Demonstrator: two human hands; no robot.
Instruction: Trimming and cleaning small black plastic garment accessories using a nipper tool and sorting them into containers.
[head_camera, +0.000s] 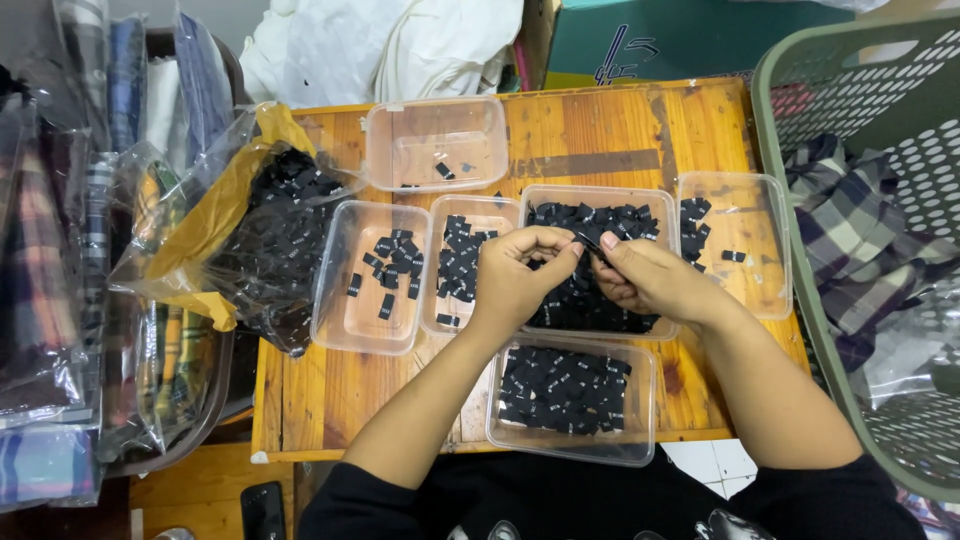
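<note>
A small black fabric label (585, 243) sits pinched between the fingertips of both hands at the centre of the frame, just above a clear plastic tub (600, 262) heaped with more of the same black labels, each with a tiny pale mark. The left hand (520, 275) has its grip pressed together on the label from the left; the right hand (645, 275) pinches it from the right, fingers curled in, the two hands touching at the tips.

Below them, near the bottom edge of the tabletop (600, 125), a second tub (572, 400) is filled with labels laid flat. To the left stand two tubs, one narrow (462, 262) and one wider (370, 278), each holding a loose scatter. A tub at upper centre (437, 143) holds only a few, and one at right (740, 240) has a small cluster in its left corner.

At left, an open plastic bag (265, 235) with a yellow lining spills black labels. A green perforated basket (880, 230) with plaid cloth fills the right edge, and bagged plaid fabrics (60, 280) stack along the left.
</note>
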